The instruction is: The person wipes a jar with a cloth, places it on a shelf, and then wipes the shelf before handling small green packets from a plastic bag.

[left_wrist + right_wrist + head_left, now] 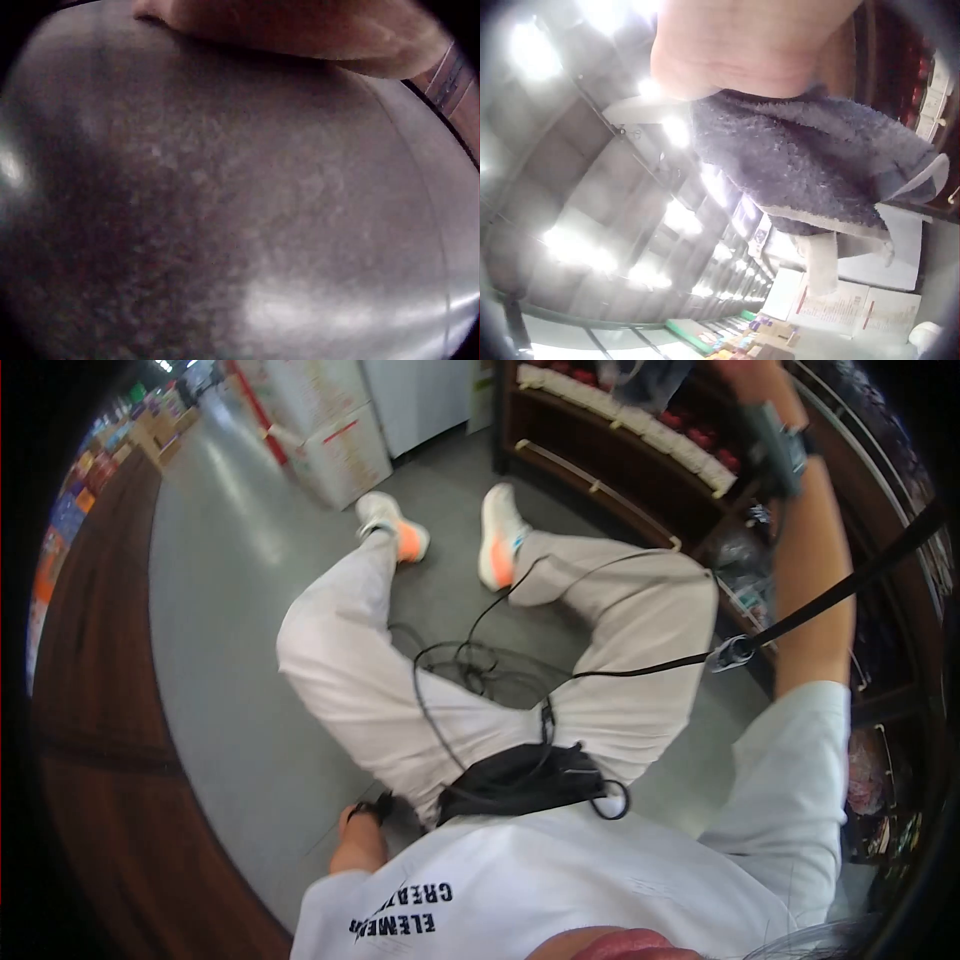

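A dark blue-grey towel [795, 157] with a pale edge hangs from my right hand [742, 45], which grips it; the fingers are hidden behind the cloth. In the head view, the raised right hand [745, 372] is cut off by the top edge, beside the shelf unit [570, 470]. My left arm reaches down by the left thigh, and the hand is mostly hidden there. The left wrist view shows part of the left hand [300, 30] low over the grey floor [225, 195], its fingers not distinguishable.
White boxes [340, 455] stand ahead of the feet. A dark wooden ledge [110, 710] runs along the left. Black cable [475, 660] loops between the legs, and a strand crosses the right thigh. Packaged goods [740, 560] fill the lower shelves at right.
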`<act>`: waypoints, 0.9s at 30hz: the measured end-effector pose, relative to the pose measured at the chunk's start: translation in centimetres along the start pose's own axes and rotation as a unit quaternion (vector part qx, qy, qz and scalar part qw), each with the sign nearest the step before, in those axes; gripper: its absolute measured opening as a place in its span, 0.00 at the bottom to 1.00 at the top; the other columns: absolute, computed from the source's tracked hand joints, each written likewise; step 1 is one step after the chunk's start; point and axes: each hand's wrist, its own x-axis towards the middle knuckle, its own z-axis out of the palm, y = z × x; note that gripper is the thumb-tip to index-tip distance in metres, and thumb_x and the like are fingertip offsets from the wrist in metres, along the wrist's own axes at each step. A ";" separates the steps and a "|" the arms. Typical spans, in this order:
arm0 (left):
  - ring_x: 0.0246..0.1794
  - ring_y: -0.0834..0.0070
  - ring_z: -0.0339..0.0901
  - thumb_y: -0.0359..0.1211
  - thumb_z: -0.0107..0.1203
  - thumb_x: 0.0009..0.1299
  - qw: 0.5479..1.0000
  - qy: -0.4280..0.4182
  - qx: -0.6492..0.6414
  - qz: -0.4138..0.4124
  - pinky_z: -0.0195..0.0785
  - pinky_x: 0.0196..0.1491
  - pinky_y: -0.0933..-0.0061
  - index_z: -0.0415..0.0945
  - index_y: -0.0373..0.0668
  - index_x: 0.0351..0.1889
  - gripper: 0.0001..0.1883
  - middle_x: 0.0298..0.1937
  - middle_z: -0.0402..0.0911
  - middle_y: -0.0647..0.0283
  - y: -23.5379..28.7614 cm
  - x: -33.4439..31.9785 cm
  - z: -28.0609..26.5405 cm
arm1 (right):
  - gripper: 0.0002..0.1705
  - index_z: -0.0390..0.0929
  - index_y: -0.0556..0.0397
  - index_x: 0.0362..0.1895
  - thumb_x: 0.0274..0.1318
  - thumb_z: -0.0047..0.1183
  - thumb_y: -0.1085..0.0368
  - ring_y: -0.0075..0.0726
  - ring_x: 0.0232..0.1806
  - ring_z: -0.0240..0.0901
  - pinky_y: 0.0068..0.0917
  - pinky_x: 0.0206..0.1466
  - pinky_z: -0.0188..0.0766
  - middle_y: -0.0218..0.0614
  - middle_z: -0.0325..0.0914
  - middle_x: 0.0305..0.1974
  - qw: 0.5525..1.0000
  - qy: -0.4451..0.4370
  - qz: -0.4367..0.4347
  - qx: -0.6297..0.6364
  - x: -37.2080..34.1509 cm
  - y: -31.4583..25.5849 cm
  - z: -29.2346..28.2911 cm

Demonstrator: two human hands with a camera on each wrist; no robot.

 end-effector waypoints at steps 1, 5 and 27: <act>0.66 0.58 0.62 0.50 0.38 0.68 1.000 0.013 -0.025 -0.002 0.57 0.64 0.55 0.59 0.36 0.66 0.34 0.69 0.60 0.53 0.1 -0.1 -0.7 | 0.27 0.76 0.59 0.38 0.70 0.29 0.51 0.46 0.36 0.79 0.45 0.47 0.76 0.45 0.81 0.35 0.998 -0.038 0.016 0.047 -0.5 0.5 -1.4; 0.68 0.58 0.59 0.51 0.36 0.67 0.988 0.090 -0.101 0.071 0.54 0.66 0.57 0.56 0.32 0.68 0.38 0.71 0.58 0.50 2.3 -0.1 -4.0 | 0.20 0.76 0.57 0.47 0.66 0.45 0.54 0.38 0.46 0.78 0.37 0.55 0.72 0.39 0.80 0.45 0.989 0.136 0.043 -0.032 -7.0 4.2 -5.8; 0.48 0.58 0.78 0.37 0.49 0.69 0.335 -0.268 0.424 0.797 0.69 0.51 0.67 0.72 0.35 0.53 0.19 0.51 0.77 0.50 42.4 -33.9 57.3 | 0.11 0.75 0.57 0.33 0.57 0.54 0.61 0.30 0.32 0.72 0.31 0.39 0.69 0.31 0.77 0.31 0.838 0.458 0.131 -0.266 -16.9 23.1 -27.9</act>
